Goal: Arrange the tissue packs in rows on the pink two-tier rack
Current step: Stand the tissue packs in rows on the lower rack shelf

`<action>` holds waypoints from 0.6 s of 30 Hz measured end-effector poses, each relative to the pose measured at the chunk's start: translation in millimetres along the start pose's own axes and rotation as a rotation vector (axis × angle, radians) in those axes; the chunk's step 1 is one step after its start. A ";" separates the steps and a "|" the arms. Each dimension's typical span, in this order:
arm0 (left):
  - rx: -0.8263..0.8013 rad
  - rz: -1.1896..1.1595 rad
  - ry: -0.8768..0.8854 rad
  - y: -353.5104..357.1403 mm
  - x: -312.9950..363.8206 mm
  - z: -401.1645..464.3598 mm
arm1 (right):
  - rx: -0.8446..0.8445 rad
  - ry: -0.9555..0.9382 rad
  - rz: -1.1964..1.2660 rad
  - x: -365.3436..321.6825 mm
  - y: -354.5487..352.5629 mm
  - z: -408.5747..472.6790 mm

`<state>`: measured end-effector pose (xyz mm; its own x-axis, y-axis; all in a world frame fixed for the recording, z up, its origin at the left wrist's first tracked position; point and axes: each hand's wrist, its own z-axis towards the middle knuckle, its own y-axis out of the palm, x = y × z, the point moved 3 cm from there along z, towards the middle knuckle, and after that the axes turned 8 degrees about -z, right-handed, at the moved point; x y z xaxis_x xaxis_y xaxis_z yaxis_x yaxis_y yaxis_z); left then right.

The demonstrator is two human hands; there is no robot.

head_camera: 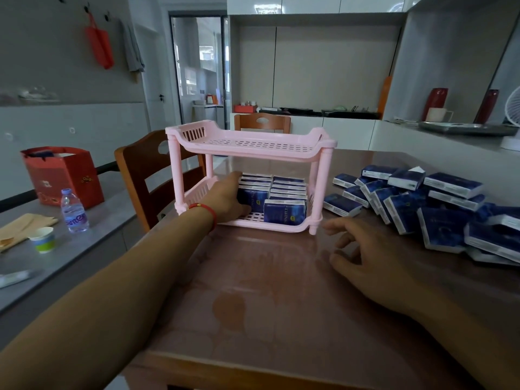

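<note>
The pink two-tier rack (253,149) stands mid-table; its top tier holds nothing. Two rows of upright blue tissue packs (287,198) fill the back of the lower tier. My left hand (228,198) reaches into the lower tier from the left and grips the front pack of the left row (253,197). My right hand (365,254) hovers over the table just right of the rack, fingers spread and relaxed, holding nothing. A loose pile of several blue tissue packs (439,209) lies on the table at the right.
Two wooden chairs (146,175) stand behind and left of the table (267,291). On the grey side counter at left are a water bottle (73,211), a paper cup (43,239) and a red gift bag (63,175). A white counter runs along the right.
</note>
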<state>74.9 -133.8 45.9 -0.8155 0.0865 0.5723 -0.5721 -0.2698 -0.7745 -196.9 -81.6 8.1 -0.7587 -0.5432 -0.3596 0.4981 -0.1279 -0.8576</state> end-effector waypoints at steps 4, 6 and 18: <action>-0.025 -0.035 -0.020 1.1 -3.4 2.2 | -0.008 -0.014 -0.035 -2.3 0.8 -0.7; -0.037 -0.046 -0.025 1.1 -5.7 4.1 | 0.011 -0.005 -0.021 -0.1 2.1 -0.1; 0.207 0.138 0.163 -7.5 -12.8 -8.6 | 0.029 0.021 -0.104 -2.0 -4.2 -5.6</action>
<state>88.8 -124.6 42.1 -0.8972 0.1838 0.4015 -0.4385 -0.4778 -0.7612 -199.8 -75.4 10.4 -0.8155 -0.5082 -0.2770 0.4278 -0.2069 -0.8799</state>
